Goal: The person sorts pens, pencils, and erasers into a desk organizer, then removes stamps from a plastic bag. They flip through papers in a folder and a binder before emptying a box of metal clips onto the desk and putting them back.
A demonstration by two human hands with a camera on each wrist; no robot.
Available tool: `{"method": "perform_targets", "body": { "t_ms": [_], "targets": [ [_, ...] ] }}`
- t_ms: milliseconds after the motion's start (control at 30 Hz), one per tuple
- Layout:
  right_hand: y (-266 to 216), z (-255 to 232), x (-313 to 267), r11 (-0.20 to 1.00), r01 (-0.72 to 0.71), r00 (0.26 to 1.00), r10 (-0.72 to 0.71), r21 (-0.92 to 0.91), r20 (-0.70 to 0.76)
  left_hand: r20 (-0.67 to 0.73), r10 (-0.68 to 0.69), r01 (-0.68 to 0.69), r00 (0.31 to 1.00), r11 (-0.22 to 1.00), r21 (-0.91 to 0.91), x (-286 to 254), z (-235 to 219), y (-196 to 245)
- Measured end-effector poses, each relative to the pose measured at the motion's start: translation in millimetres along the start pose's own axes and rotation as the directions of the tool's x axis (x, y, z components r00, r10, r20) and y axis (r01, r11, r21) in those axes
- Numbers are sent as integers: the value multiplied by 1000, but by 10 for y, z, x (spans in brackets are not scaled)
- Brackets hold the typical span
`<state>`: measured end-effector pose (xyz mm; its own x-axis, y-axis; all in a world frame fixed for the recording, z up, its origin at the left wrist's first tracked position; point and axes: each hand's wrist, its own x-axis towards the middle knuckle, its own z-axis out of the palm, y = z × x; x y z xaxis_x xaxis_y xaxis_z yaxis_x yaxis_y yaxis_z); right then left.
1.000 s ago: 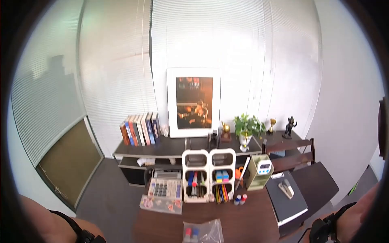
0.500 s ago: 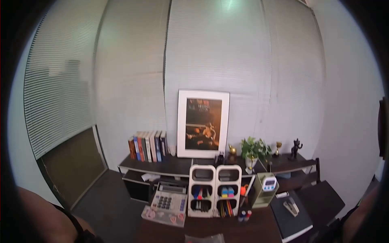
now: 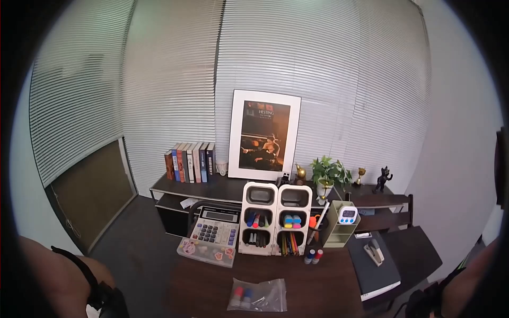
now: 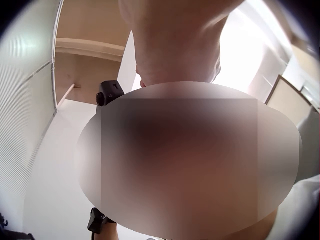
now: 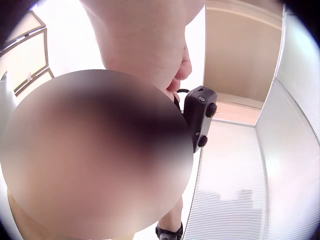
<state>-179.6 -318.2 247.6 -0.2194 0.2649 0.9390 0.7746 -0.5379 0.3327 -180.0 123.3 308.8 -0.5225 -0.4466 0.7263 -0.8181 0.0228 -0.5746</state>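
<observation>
In the left wrist view my left hand is raised at the top, close to a blurred area; its fingers are mostly hidden. A small black device shows beside it. My right hand is also raised in the right wrist view, with a few bent fingertips beside a black camera-like device. Whether either hand grips anything cannot be told. The head view shows only forearms with black bands at both lower edges. A clear bag with red-capped and blue-capped items lies on the dark table.
Two white organizers hold markers and pencils. Left of them are a calculator and a clear box. A green timer stand, a stapler on a dark folder, and two small bottles sit rightward.
The head view has tilted up and back down, shifting slightly right in the scene, and the bright blinds look darker and sharper. Both forearms stay at the lower sides.
</observation>
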Motion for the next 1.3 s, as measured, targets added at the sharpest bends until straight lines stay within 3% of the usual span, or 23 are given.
{"method": "perform_targets", "body": {
  "t_ms": [533, 733, 833, 867, 933, 967, 1000, 1033, 1067, 1100, 1133, 1167, 1200, 1300],
  "targets": [
    [-7, -48, -94, 985, -163, 984, 167, -57, 68, -5, -138, 138, 990, 989, -44, -9, 119, 355],
    [-329, -13, -245, 939, -340, 933, 344, -56, 108, 67, -277, 283, 959, 952, -117, 64, 15, 543],
    [-377, -92, -231, 927, -360, 923, 370, -107, 105, 60, -272, 278, 960, 949, -148, 148, 72, 568],
    [-399, -106, -227, 923, -365, 920, 377, -117, 103, 202, -348, 362, 915, 932, -33, 50, 0, 553],
    [-428, -98, -215, 919, -372, 918, 385, -131, 94, 36, -439, 440, 898, 897, -44, -462, 305, 428],
    [-512, -86, -144, 918, -374, 917, 388, -134, 92, 280, -523, 564, 805, 822, -85, -763, 312, 368],
    [-441, 75, -217, 865, -502, 819, 478, -6, 316, 450, -640, 688, 623, 722, 74, -828, 511, 431],
    [-421, 125, -326, 763, -632, 583, 583, -136, 566, 612, -610, 732, 504, 677, 72, -1065, 733, 423],
    [-355, 240, -572, 670, -718, 356, 586, -188, 728, 689, -595, 764, 414, 639, 93, -1324, 945, 479],
    [-280, 384, -951, 708, -695, 316, 457, -125, 832, 761, -566, 792, 317, 600, 116, -1566, 1120, 560],
    [-279, 515, -1263, 702, -706, 267, 385, -92, 884, 764, -564, 795, 312, 596, 116, -1771, 1247, 650],
    [-294, 639, -1527, 666, -738, 172, 343, -110, 924, 789, -563, 812, 245, 564, 150, -1953, 1356, 744],
    [-290, 751, -1737, 663, -743, 129, 272, -88, 954, 810, -559, 828, 176, 529, 185, -2089, 1431, 792],
    [-305, 1003, -2151, 543, -839, 106, 242, -44, 965, 851, -507, 880, 133, 456, 134, -2316, 1603, 812]
  ]
}}
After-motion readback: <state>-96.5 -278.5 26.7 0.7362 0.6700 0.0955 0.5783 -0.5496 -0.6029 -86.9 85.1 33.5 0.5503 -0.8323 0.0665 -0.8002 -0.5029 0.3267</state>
